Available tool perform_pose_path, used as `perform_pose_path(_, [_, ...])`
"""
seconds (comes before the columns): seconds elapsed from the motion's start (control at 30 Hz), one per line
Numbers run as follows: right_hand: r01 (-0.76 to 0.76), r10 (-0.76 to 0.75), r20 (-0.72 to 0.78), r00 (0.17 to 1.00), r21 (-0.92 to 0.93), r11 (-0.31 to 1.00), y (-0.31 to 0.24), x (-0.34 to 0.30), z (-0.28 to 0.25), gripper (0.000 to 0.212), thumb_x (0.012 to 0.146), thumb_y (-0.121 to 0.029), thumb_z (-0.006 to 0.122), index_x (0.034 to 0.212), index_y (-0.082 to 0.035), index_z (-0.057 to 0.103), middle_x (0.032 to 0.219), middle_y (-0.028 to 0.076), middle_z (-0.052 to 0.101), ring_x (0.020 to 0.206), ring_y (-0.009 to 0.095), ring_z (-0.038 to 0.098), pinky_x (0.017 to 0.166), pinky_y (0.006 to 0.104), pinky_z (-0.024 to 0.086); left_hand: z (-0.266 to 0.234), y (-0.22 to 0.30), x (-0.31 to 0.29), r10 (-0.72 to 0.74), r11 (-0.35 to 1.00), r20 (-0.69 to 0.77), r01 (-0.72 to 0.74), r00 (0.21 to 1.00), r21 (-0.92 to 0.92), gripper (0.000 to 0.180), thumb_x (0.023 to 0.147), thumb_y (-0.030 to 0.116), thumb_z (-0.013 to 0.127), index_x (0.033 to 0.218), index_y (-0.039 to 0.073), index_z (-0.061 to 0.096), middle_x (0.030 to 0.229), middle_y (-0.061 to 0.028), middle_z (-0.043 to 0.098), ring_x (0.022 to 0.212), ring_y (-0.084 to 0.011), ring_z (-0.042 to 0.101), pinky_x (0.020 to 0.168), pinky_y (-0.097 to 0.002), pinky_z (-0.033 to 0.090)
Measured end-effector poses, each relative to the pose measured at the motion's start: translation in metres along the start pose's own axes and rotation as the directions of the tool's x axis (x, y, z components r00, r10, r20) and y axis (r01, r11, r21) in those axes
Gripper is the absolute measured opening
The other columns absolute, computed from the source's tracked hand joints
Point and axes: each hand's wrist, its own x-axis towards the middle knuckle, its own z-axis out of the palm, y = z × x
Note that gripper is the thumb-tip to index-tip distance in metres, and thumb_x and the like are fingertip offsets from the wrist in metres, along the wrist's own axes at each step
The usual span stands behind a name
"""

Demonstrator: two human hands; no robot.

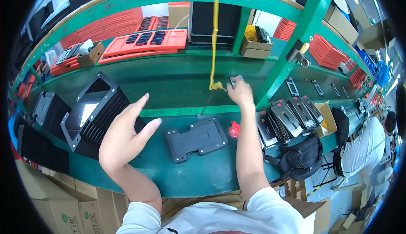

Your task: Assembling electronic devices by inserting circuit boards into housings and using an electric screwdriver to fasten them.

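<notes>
My left hand (127, 136) is raised over the left part of the green table (198, 181). Its fingers and thumb are spread, with nothing between them. My right hand (240, 92) reaches out over the green conveyor belt (169, 82), its fingers closed on a small flat dark piece with a light edge (235, 79); the hand hides part of it. Between my arms a dark grey plastic frame panel (196, 137), notched and with round spots at its corners, lies flat on the table. A crumpled red item (234, 129) lies to its right.
A stack of black frames (99, 107) stands at left; dark flat panels (287, 117) and a black backpack (300, 158) lie at right. A yellow strap (214, 35) hangs ahead beside a green post (292, 52). Red trays (144, 43) sit beyond the belt. Someone in white (363, 145) sits far right.
</notes>
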Motion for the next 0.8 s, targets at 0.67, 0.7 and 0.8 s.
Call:
perform_pose_path(0.67, [0.071,-0.082,-0.018,0.996,-0.345,0.936,-0.003,0.007,0.073,0.028,0.086,-0.029,0.072,0.104,-0.008,0.077,0.111,0.017,0.075,0.102,0.043,0.071,0.088,0.0496,0.056,0.002,-0.007,-0.002,0.133,0.991,0.022,-0.133,0.991,-0.027,0.067,0.096,0.034,0.072,0.149,0.000,0.051,0.128,-0.0280,0.067,0.116,-0.0370,0.067,0.098,-0.0409,0.052])
perform_pose_path(0.7, [0.012,-0.005,0.020,1.000,-0.361,0.933,-0.003,0.007,0.070,0.029,0.085,-0.030,0.073,0.102,-0.007,0.077,0.109,0.017,0.076,0.100,0.042,0.071,0.088,0.0491,0.056,0.003,-0.010,0.000,0.170,0.985,0.023,-0.169,0.985,-0.035,0.065,0.096,0.035,0.071,0.147,-0.002,0.052,0.127,-0.0291,0.067,0.114,-0.0388,0.067,0.097,-0.0408,0.053])
perform_pose_path(0.8, [-0.097,0.153,0.107,0.982,-0.406,0.909,-0.014,0.007,0.040,0.031,0.082,-0.032,0.075,0.097,-0.005,0.078,0.103,0.017,0.077,0.096,0.038,0.073,0.087,0.0481,0.057,0.010,-0.030,0.023,0.163,0.982,0.081,-0.154,0.983,-0.106,0.062,0.099,0.037,0.067,0.143,-0.005,0.055,0.126,-0.0293,0.067,0.111,-0.0397,0.068,0.096,-0.0405,0.053])
